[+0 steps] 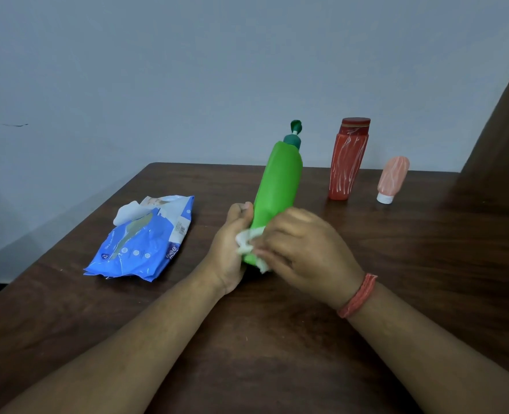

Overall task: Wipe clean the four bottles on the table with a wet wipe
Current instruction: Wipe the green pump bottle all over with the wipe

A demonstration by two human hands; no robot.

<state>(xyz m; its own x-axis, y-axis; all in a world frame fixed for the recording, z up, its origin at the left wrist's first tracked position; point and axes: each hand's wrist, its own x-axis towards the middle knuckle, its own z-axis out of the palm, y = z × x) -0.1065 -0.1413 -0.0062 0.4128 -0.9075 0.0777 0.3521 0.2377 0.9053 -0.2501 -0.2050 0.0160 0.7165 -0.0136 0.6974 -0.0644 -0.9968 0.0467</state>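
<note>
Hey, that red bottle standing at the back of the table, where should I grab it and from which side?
Grip the red bottle around its mid body, below the wider cap, coming from the front right. It stands upright and apart from the pink tube, so the fingers can wrap it freely.

Dark brown wood table [307,339]. On it: blue wipes pack [145,243] at left, red bottle [347,159] & small pink tube [392,179] standing at back right.

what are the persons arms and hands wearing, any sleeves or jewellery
No sleeves show: both forearms are bare right down to the frame edge. The right hand has a reddish-orange thread band wound several times around its wrist. The left hand and wrist wear nothing visible.
</note>
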